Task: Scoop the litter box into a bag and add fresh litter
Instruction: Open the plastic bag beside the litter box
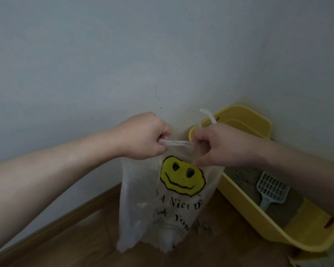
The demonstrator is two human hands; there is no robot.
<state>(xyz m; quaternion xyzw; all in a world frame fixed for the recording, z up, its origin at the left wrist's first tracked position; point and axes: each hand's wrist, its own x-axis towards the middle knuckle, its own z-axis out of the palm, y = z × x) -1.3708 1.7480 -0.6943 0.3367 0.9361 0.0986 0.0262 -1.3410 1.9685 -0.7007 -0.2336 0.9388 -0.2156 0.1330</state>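
Both hands raised in front of a pale wall (85,54), holding a thin translucent plastic bag (143,209) by its top edge.

Left hand (143,136): fist, grip closed on the bag's rim, a twisted strip of plastic stretched rightward from the fingers.

Right hand (218,145): fingers curled down, grip closed on the other end of that same strip. One handle loop (208,115) of the bag stands up above this hand.

The rim runs taut and roughly level between the two fists. Rest of the bag hangs slack below, bottom edge crumpled and clear of the wooden floor (75,243). Print on the near face: yellow smiley (182,176), black lettering under it, partly creased; "Nice" and "You" legible. Cannot tell whether anything is inside.

Yellow litter box (249,214) sits on the floor to the right, pushed into the corner, its high back against the wall. The bag hangs just beside its left end, overlapping that rim in view. Grey-brown litter (237,175) fills the tray. A white slotted scoop (272,188) lies on the litter, handle pointing toward the near rim. The right forearm crosses above the box.

A few loose bits of litter on the floor near the bag's lower right corner.
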